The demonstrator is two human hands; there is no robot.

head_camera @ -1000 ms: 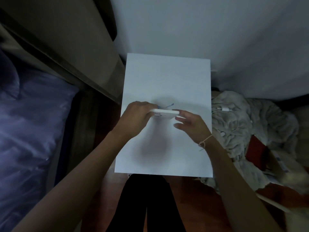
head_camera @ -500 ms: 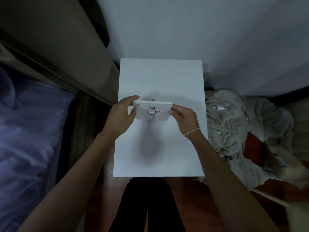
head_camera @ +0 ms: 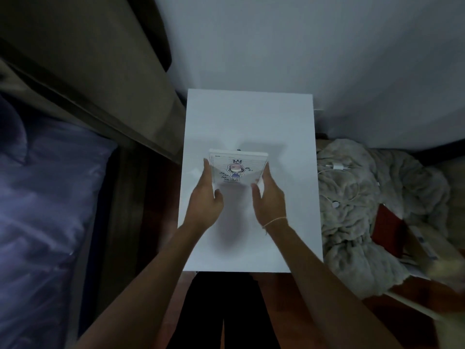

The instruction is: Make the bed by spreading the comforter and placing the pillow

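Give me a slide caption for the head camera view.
Both hands hold a small notebook upright above a white table.

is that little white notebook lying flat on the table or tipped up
Tipped up. The notebook is held between the left hand and right hand, its cartoon cover facing the camera above the white table.

- A white table [head_camera: 251, 117] stands against the wall.
- A notebook [head_camera: 236, 170] with a cartoon figure is above it.
- A fluffy blanket [head_camera: 357, 222] carries a white cable [head_camera: 337, 167].
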